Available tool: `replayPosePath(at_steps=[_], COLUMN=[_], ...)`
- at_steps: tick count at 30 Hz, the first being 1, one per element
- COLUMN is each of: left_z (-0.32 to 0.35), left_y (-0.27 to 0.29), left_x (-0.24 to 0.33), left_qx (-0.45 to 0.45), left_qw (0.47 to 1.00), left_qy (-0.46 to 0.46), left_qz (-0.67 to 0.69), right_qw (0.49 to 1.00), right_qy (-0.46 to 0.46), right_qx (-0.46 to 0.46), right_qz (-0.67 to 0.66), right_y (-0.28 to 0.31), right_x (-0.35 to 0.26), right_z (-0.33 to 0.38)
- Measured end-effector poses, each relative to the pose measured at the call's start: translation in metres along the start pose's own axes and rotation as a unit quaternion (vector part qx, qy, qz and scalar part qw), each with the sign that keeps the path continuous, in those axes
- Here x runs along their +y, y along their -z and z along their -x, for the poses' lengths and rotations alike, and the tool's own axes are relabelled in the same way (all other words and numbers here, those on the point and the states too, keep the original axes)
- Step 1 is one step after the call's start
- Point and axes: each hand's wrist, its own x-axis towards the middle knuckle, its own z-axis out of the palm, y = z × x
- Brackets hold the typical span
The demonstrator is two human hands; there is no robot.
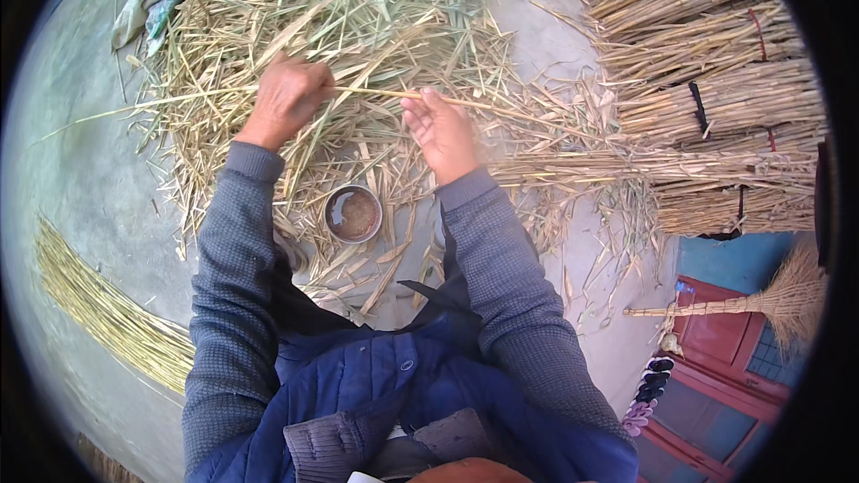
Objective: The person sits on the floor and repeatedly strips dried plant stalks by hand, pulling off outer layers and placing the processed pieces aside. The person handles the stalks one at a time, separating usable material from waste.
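Note:
A long thin reed stalk (376, 91) stretches sideways in front of me, its thin greenish tip trailing off to the left. My left hand (288, 97) is closed around it, knuckles up. Farther right, my right hand (440, 132) pinches the same stalk between thumb and fingers, palm partly turned up. Beneath both hands spreads a heap of dry husks and leaves (376, 45), greener at its far side. Between my forearms, on the floor, stands a small round bowl (353, 240) with something brownish inside.
Tied bundles of reed stalks (707, 80) are stacked at the right. A loose sheaf of thin greenish stalks (116, 304) lies at the left. A straw broom (716, 308), a red door (716, 331) and several shoes (653, 389) are at the lower right. A cloth sack (148, 4) lies at the far left.

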Motion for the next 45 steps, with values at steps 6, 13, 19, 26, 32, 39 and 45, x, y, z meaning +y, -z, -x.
replayPosePath(at_steps=[6,13,19,26,32,39,45], left_z=[0.015,0.052,0.060,0.091,0.118,0.209,0.298], left_y=[0.035,0.046,0.048,0.115,0.147,0.229,0.307], left_x=[-0.002,0.005,0.027,-0.008,-0.012,-0.059,-0.118], left_qx=[0.013,-0.012,-0.047,-0.081,-0.030,-0.059,0.001], left_qw=[0.998,0.997,0.989,0.980,0.976,0.942,0.894], left_qy=[-0.004,-0.012,-0.088,0.050,0.015,0.102,0.244], left_qz=[-0.056,-0.069,-0.108,-0.177,-0.215,-0.314,-0.376], right_qw=[0.987,0.967,0.971,0.950,0.989,0.990,0.991], right_qy=[0.081,0.066,0.147,0.167,0.117,0.101,0.125], right_qx=[0.136,0.246,0.187,0.257,-0.026,-0.035,-0.046], right_qz=[-0.014,-0.025,0.007,-0.053,-0.089,-0.093,-0.026], right_y=[0.089,0.233,0.310,0.386,0.293,0.196,0.125], right_x=[-0.074,-0.157,-0.193,-0.241,-0.181,-0.147,-0.106], right_z=[-0.007,-0.003,0.002,0.035,0.032,0.011,0.045])
